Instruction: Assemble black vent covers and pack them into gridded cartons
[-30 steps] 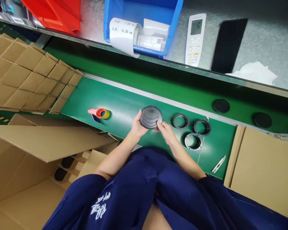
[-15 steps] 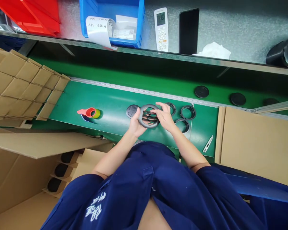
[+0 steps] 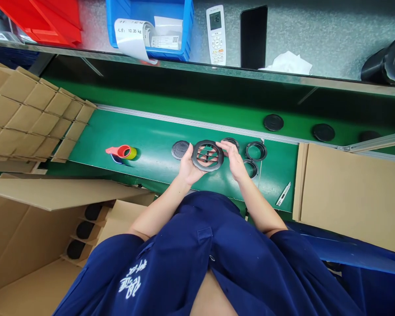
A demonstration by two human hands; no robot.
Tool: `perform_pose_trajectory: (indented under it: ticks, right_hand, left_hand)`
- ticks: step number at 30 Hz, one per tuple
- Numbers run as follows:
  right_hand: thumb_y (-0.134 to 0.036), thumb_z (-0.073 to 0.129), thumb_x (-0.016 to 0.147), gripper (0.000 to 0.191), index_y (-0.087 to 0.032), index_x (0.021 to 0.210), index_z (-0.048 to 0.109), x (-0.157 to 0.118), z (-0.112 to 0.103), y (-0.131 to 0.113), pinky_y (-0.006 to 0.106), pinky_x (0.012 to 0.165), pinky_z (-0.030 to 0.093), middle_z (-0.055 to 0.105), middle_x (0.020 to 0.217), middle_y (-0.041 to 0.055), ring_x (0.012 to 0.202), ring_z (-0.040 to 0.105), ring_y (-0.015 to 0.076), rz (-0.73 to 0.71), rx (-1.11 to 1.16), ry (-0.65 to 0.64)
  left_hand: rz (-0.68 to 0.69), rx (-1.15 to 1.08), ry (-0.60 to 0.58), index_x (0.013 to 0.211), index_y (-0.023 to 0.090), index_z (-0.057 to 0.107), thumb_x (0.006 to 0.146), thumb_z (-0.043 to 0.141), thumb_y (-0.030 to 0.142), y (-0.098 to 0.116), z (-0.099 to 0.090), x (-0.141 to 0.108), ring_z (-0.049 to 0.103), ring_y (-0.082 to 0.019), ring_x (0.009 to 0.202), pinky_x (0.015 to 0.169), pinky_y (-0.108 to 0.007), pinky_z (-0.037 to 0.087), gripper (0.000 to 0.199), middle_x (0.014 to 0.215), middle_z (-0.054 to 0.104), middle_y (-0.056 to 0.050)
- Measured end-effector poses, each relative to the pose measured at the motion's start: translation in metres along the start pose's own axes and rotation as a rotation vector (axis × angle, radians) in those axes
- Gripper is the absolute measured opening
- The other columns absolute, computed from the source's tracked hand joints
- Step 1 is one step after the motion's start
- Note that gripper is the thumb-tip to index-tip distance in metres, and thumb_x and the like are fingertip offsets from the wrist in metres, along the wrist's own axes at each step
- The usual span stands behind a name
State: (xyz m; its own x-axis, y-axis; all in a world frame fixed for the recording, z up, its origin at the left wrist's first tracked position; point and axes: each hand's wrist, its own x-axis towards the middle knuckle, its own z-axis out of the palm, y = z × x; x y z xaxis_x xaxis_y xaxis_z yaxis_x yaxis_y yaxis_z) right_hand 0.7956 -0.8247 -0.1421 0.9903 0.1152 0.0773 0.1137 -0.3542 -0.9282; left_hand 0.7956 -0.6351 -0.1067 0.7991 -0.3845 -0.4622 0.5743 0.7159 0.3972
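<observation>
A round black air vent (image 3: 206, 167) with thin slats across its opening is held over the green table. My left hand (image 3: 188, 169) is closed on its left rim, thumb on top and fingers underneath, partly visible through the opening. At the vent's right side is my right hand (image 3: 234, 161), fingers stretched out; whether the fingertips touch the rim I cannot tell. Just left of the vent lies a ribbed black disc (image 3: 180, 150). Beyond my right hand are black rings (image 3: 256, 151), some partly hidden behind it.
A tape roll (image 3: 127, 152) and utility knife (image 3: 283, 194) lie on the green table (image 3: 151, 131). Cardboard dividers (image 3: 36, 105) stand left, a cardboard box (image 3: 355, 193) right. The overhead shelf carries a blue bin (image 3: 187, 39), remote control (image 3: 216, 35) and phone (image 3: 254, 37).
The vent has been tilted or turned over, showing a flatter, notched rim. My right fingers have moved from across its slats out to its right edge.
</observation>
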Motion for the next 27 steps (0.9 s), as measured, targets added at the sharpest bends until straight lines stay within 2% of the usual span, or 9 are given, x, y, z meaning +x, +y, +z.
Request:
perform_pose_trajectory:
  ticks: [3,6,8,10,13,16,20,24,27]
  right_hand:
    - [-0.069,0.017,0.103,0.073,-0.027,0.153,0.051,-0.006,0.008,0.001,0.052,0.126,0.03,0.039,0.161,0.0096,0.153,0.03,0.028,-0.147,-0.233,-0.121]
    - [-0.076,0.046,0.093,0.089,-0.017,0.159,0.04,-0.014,0.021,0.005,0.06,0.128,0.013,0.024,0.168,0.0177,0.158,0.014,0.0373,-0.285,-0.424,-0.331]
    - [-0.077,0.059,0.086,0.105,-0.014,0.164,0.028,-0.015,0.03,0.011,0.061,0.127,0.017,0.016,0.169,0.0225,0.158,0.01,0.0413,-0.234,-0.462,-0.401]
    - [-0.076,0.069,0.078,0.118,-0.02,0.167,0.016,-0.008,0.036,0.022,0.059,0.123,0.027,0.016,0.168,0.0224,0.155,0.017,0.0423,-0.153,-0.462,-0.449]
    - [-0.072,0.077,0.073,0.122,-0.026,0.167,0.015,0.016,0.033,0.049,0.059,0.119,0.031,0.025,0.163,0.0217,0.148,0.03,0.0425,-0.008,-0.55,-0.354]
    - [-0.066,0.084,0.069,0.123,-0.021,0.166,0.023,0.047,0.021,0.084,0.066,0.12,0.019,0.024,0.162,0.0256,0.146,0.028,0.0475,0.176,-0.753,-0.117]
    - [-0.065,0.089,0.063,0.126,-0.021,0.164,0.027,0.075,0.012,0.12,0.069,0.12,0.01,0.022,0.164,0.0273,0.148,0.026,0.0474,0.241,-0.875,-0.127]
    - [-0.068,0.084,0.068,0.122,-0.016,0.164,0.028,0.09,0.013,0.123,0.069,0.121,0.004,0.017,0.168,0.0283,0.154,0.017,0.0486,0.246,-0.891,-0.212]
    - [-0.064,0.058,0.093,0.096,-0.014,0.166,0.022,0.101,0.015,0.111,0.064,0.125,0.003,0.009,0.172,0.0226,0.159,0.005,0.0413,0.153,-0.841,-0.097]
  left_hand:
    - [-0.026,-0.007,0.061,0.131,0.013,0.065,0.101,0.041,0.062,0.001,-0.007,0.005,0.065,-0.035,0.124,0.108,-0.056,0.05,0.062,0.124,0.073,-0.016]
    - [-0.075,0.031,0.166,0.129,0.015,0.066,0.102,0.043,0.058,-0.005,-0.018,0.013,0.067,-0.032,0.121,0.108,-0.051,0.052,0.056,0.12,0.075,-0.013]
    - [-0.129,0.079,0.208,0.129,0.016,0.067,0.101,0.048,0.055,-0.011,-0.026,0.018,0.068,-0.031,0.12,0.109,-0.047,0.052,0.052,0.119,0.075,-0.012]
    - [-0.179,0.119,0.228,0.132,0.018,0.065,0.099,0.051,0.056,-0.016,-0.031,0.022,0.067,-0.031,0.119,0.109,-0.047,0.051,0.052,0.121,0.074,-0.013]
    - [-0.251,0.19,0.314,0.143,0.027,0.054,0.097,0.053,0.062,-0.013,-0.038,0.028,0.065,-0.032,0.121,0.111,-0.057,0.047,0.058,0.13,0.069,-0.014]
    - [-0.248,0.26,0.411,0.147,0.031,0.048,0.095,0.057,0.061,-0.002,-0.048,0.032,0.062,-0.031,0.126,0.112,-0.058,0.045,0.06,0.137,0.063,-0.015]
    - [-0.229,0.248,0.437,0.14,0.023,0.053,0.098,0.053,0.056,0.015,-0.068,0.033,0.064,-0.029,0.123,0.111,-0.05,0.047,0.053,0.135,0.063,-0.018]
    - [-0.23,0.222,0.502,0.13,0.02,0.059,0.099,0.052,0.054,0.029,-0.092,0.03,0.068,-0.028,0.117,0.107,-0.047,0.051,0.046,0.128,0.067,-0.019]
    - [-0.228,0.269,0.563,0.119,0.019,0.064,0.099,0.054,0.049,0.035,-0.107,0.03,0.069,-0.027,0.115,0.104,-0.045,0.053,0.038,0.125,0.07,-0.018]
